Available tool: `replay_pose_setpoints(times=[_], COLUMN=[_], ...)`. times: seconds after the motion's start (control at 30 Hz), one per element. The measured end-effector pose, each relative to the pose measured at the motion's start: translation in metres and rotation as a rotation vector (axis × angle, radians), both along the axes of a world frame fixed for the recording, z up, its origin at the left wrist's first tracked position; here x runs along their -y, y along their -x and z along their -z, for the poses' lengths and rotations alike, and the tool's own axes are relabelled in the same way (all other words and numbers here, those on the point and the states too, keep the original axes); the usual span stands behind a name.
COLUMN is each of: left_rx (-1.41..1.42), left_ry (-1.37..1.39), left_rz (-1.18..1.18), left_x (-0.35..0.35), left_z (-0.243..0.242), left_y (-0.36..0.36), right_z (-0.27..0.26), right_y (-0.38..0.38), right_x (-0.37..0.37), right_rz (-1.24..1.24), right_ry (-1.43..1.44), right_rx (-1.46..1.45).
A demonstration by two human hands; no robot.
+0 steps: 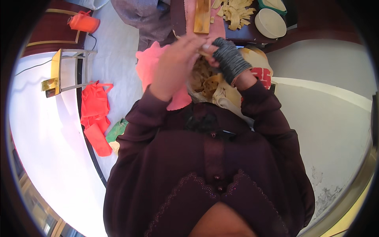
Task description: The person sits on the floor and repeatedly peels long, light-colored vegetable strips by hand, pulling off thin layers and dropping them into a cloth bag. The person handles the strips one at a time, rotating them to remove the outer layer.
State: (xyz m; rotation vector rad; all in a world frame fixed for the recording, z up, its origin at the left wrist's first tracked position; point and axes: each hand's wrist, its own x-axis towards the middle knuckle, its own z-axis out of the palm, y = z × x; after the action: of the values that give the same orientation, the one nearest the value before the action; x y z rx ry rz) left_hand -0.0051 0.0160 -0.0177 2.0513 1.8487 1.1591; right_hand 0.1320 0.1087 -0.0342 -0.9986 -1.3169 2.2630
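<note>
My left hand point(176, 63), blurred, reaches in front of me with its fingers close to my right hand point(210, 52). A dark ribbed wrap point(231, 60) covers my right hand and wrist, leaving the fingertips bare. Something thin and pale seems to lie between the hands, but blur hides what it is and how it is held. Under the hands, a bag holds tan strips point(204, 80), perhaps husk or dried plant pieces. Pink cloth point(151, 63) hangs to the left of it. Just beyond my fingers a wooden block point(202, 17) lies on a pink cloth.
More tan strips point(235, 13) are piled on the dark table point(244, 35), beside a white bowl point(270, 23) and a green-edged container point(274, 6). Left on the floor are an orange-red jug point(84, 22), a metal-legged stool point(56, 72) and a red bag point(94, 103). A pale wall stands at right.
</note>
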Motion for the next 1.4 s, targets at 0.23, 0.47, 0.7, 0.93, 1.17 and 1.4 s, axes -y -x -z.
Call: replay_pose_setpoints(times=[0.23, 0.47, 0.7, 0.93, 1.17, 1.4], left_rx=[-0.279, -0.435, 1.12, 1.161, 0.944, 0.075], left_ry=[0.059, -0.067, 0.404, 0.418, 0.379, 0.451], left_rz=[-0.034, 0.069, 0.043, -0.004, -0.138, -0.333], left_x=[-0.009, -0.03, -0.058, -0.079, -0.108, -0.104], left_z=[0.018, 0.051, 0.052, 0.052, 0.065, 0.083], left_y=[0.011, 0.07, 0.05, 0.061, 0.072, 0.067], right_z=[0.01, -0.001, 0.041, 0.03, 0.04, 0.088], right_y=[0.002, 0.014, 0.017, 0.024, 0.043, 0.038], right_x=[0.007, 0.016, -0.057, -0.078, -0.095, -0.095], right_rz=[-0.185, -0.105, 0.027, 0.06, 0.14, -0.329], right_ry=[-0.411, -1.015, -1.054, -1.078, -1.27, -1.7], right_rx=[0.1, 0.081, 0.18, 0.411, 0.439, 0.89])
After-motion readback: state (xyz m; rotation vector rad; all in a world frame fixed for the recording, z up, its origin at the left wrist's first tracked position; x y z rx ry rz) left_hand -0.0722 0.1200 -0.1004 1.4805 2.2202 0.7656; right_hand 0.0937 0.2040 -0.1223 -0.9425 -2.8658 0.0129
